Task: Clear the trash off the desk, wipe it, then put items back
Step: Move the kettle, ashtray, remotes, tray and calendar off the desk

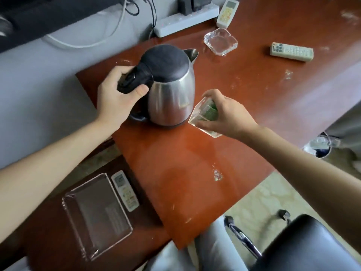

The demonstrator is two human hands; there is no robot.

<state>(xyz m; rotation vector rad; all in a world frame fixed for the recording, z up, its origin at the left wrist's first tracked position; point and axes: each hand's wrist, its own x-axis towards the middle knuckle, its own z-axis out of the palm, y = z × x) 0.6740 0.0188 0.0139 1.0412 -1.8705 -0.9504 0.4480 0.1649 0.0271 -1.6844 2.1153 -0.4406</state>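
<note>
A steel electric kettle [172, 94] with a black lid stands on the red-brown desk [195, 173], near its left end. My left hand [117, 98] grips the kettle's black handle. Just right of the kettle, my right hand [226, 114] holds a clear glass box with green packets inside [205, 116], tilted at the desk surface. A clear glass ashtray [220, 41] sits farther back. Two white remotes lie on the desk: one [227, 12] at the back, one [291, 51] to the right.
A white power strip [185, 20] with black plugs lies along the wall. On a lower dark stand to the left are a clear acrylic tray [97, 222] and another remote [125, 190]. A black chair [304, 245] is front right, a bin [320, 147] right.
</note>
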